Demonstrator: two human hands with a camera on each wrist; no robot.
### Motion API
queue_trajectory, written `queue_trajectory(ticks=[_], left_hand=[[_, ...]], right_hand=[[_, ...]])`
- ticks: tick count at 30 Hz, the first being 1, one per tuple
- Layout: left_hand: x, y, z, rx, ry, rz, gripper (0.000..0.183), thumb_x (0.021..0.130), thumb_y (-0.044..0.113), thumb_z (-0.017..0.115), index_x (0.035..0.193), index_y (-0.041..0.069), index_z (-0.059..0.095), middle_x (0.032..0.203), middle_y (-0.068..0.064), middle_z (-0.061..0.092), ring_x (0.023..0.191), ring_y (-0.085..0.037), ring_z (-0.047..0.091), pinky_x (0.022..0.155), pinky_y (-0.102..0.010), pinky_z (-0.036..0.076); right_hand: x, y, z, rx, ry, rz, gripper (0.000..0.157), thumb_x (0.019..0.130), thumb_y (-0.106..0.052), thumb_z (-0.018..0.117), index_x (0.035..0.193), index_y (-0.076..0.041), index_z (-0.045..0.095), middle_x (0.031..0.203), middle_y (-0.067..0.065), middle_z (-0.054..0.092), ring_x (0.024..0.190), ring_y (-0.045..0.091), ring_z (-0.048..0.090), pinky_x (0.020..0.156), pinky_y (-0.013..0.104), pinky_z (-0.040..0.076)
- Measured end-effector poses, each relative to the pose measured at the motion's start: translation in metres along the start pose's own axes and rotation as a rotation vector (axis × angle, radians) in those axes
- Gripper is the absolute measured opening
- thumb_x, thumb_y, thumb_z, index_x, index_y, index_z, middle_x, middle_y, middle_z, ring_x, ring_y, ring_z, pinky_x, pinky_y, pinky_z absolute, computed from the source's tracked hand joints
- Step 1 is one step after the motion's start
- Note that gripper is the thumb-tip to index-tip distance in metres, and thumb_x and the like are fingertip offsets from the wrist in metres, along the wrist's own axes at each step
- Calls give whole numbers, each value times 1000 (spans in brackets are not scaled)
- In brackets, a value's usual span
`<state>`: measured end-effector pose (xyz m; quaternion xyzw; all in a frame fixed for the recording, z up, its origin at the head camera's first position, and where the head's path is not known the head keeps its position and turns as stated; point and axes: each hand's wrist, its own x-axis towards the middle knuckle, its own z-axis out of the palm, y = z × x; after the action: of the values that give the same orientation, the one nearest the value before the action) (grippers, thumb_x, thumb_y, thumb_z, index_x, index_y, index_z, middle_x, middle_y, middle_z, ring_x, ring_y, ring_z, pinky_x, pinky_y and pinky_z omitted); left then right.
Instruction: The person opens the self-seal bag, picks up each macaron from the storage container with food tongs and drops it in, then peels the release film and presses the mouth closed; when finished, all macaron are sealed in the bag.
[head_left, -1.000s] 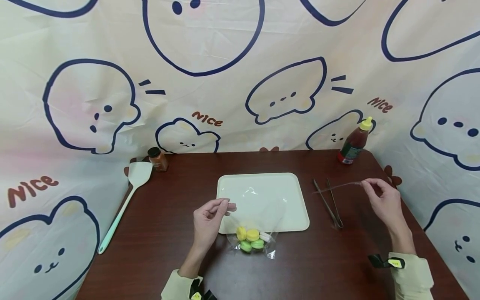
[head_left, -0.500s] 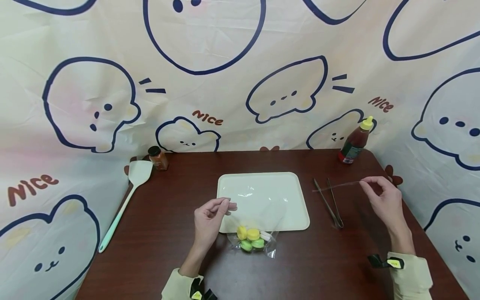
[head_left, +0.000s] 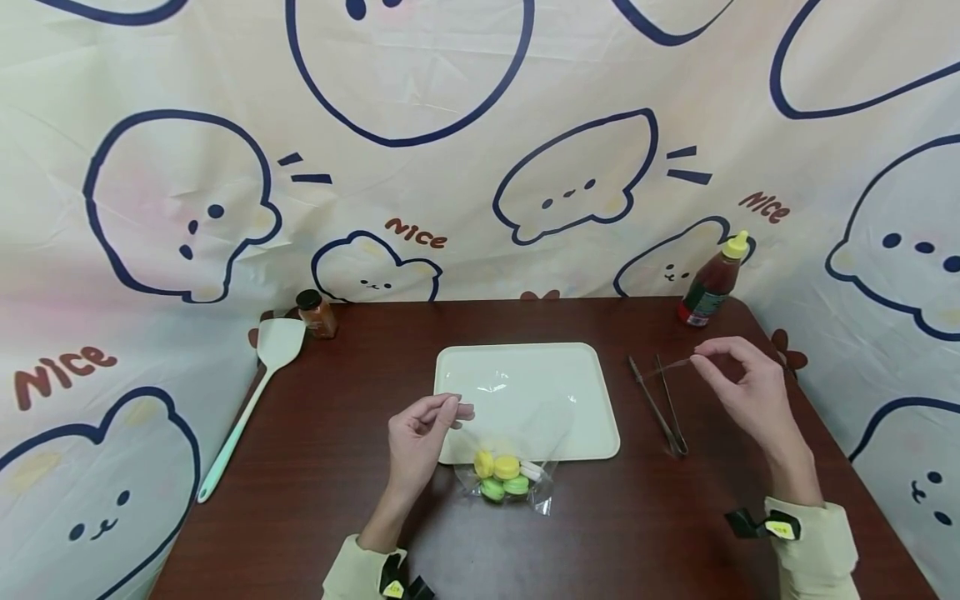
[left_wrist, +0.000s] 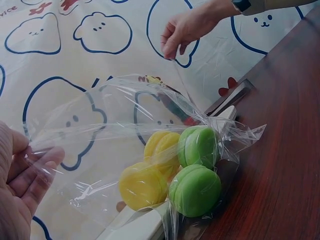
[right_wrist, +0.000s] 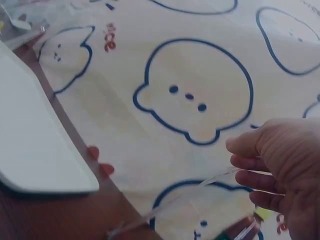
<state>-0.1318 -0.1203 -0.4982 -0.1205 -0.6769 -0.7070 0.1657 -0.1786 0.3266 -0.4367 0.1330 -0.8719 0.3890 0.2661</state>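
Note:
My left hand (head_left: pixel 417 433) pinches the edge of a clear plastic bag (left_wrist: pixel 100 125) between thumb and fingers. Inside the bag lie two yellow macarons (left_wrist: pixel 143 186) and two green macarons (left_wrist: pixel 195 190), plus a white piece (head_left: pixel 531 472) at their right in the head view. The bag overlaps the near edge of a white tray (head_left: pixel 517 362). Off to the right, above the tongs, my right hand (head_left: pixel 742 387) holds one end of a thin clear strip (right_wrist: pixel 175 199) between thumb and fingertips. The strip trails down and to the left from it.
Metal tongs (head_left: pixel 658 412) lie right of the tray. A sauce bottle (head_left: pixel 708 287) with a yellow cap stands at the back right. At the left lie a spatula (head_left: pixel 279 346) with a pale green handle and a small spice jar (head_left: pixel 316 316). A printed cloth hangs behind the table.
My right hand has moved left and slightly up with the strip, which now shows shorter over the tongs. The left hand and the bag have stayed in place.

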Motion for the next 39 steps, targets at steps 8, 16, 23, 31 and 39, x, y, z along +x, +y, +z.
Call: queue_trajectory(ticks=[8,16,23,31,39], left_hand=[[0,-2,0,2,0,10,12,102,1,65,106,-4,74,92,-20,79,78,-42,73,72,-32,61],[0,-3,-1,-4,-2,14,15,102,0,64,108,-12,71,92,-21,78,78,-34,76,72,-32,61],[0,0,0,-4,-8,21,17,103,1,64,109,-13,71,93,-20,79,78,-43,74,73,-32,61],[0,-1,1,-3,-6,21,17,103,1,63,109,-13,71,93,-20,79,78,-31,76,72,-32,61],[0,-1,1,-11,-10,28,15,103,1,63,109,-10,72,95,-19,79,80,-43,74,73,-33,62]], right_hand=[[8,-24,12,8,-35,-62,23,93,1,77,114,-7,76,111,9,74,106,-6,58,92,4,40],[22,-49,13,14,-5,-151,37,91,6,76,125,-7,74,120,13,75,114,-9,58,101,9,41],[24,-69,27,118,-72,-192,43,89,8,76,130,-7,72,124,11,74,117,-4,62,101,11,43],[-1,-63,65,251,-359,54,57,101,-17,72,154,-23,52,149,2,60,140,14,53,115,25,39],[-30,-49,108,533,-508,116,51,105,-10,63,154,-7,50,150,11,60,142,26,52,110,22,42]])
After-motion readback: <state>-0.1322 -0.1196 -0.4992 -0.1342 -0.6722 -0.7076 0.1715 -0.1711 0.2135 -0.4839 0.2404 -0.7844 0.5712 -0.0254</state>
